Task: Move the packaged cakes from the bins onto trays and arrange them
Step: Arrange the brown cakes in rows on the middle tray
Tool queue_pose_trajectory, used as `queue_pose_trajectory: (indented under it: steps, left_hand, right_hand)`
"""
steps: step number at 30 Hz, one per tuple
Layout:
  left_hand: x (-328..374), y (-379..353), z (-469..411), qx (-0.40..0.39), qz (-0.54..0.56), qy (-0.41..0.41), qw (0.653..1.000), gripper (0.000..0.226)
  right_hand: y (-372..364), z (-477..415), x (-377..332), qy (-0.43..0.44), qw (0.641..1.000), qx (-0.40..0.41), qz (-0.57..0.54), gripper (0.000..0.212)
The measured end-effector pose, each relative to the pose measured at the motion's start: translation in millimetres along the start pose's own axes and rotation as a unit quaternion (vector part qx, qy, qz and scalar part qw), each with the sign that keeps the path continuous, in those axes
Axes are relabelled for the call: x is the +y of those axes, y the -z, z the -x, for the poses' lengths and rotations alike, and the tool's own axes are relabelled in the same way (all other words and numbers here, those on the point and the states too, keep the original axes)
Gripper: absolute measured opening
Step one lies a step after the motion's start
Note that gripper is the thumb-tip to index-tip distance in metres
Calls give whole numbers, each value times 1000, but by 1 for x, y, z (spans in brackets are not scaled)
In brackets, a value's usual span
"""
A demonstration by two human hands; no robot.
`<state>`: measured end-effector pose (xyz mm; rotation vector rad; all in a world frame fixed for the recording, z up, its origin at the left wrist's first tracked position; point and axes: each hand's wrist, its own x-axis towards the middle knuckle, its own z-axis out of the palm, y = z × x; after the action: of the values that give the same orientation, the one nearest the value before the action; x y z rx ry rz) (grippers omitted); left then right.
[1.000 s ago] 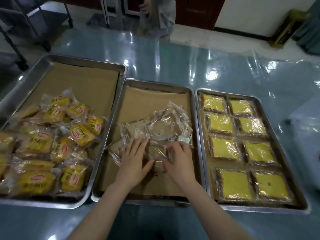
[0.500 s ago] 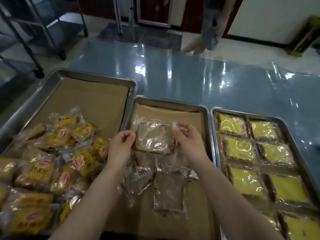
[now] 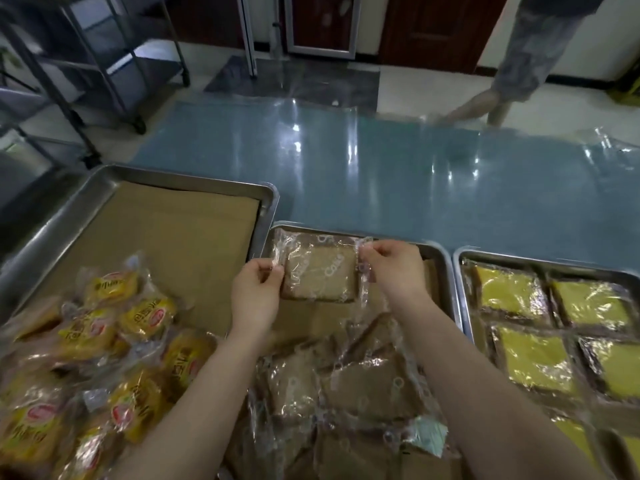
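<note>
A square brown cake in a clear, crinkled wrapper [image 3: 320, 273] sits at the far end of the middle tray [image 3: 440, 252], a shallow steel pan lined with tan paper. The left hand [image 3: 256, 296] pinches the wrapper's left seam between thumb and fingertips, and the right hand [image 3: 394, 268] pinches the right seam the same way; both forearms reach forward over a loose heap of similar clear-wrapped brown cakes [image 3: 346, 386] nearer the person. The left tray [image 3: 194, 178] holds a pile of glossy yellow-printed cake packs [image 3: 114, 344]. The right tray [image 3: 540, 263] carries flat yellow squares [image 3: 533, 358] laid in neat rows. All three trays rest on a shiny blue table [image 3: 381, 174]. Beyond it, a metal rack [image 3: 104, 60] stands on pale floor tiles.
</note>
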<state>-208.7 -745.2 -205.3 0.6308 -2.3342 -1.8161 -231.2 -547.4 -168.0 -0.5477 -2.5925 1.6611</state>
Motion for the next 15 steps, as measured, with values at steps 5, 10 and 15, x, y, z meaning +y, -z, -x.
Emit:
queue_pose_trajectory:
  steps: [5, 10, 15]
  left_hand:
    - [-6, -13, -2, -61, -130, -81, 986, 46]
    - [-19, -21, 4, -127, -355, -247, 892, 63]
    - [-36, -33, -1, -241, -495, -278, 787, 67]
  right_hand:
    - [-15, -25, 14, -24, 999, -43, 20, 10]
    - [2, -29, 19, 11, 972, -189, 142, 68]
    - [52, 8, 37, 64, 934, -267, 230, 42]
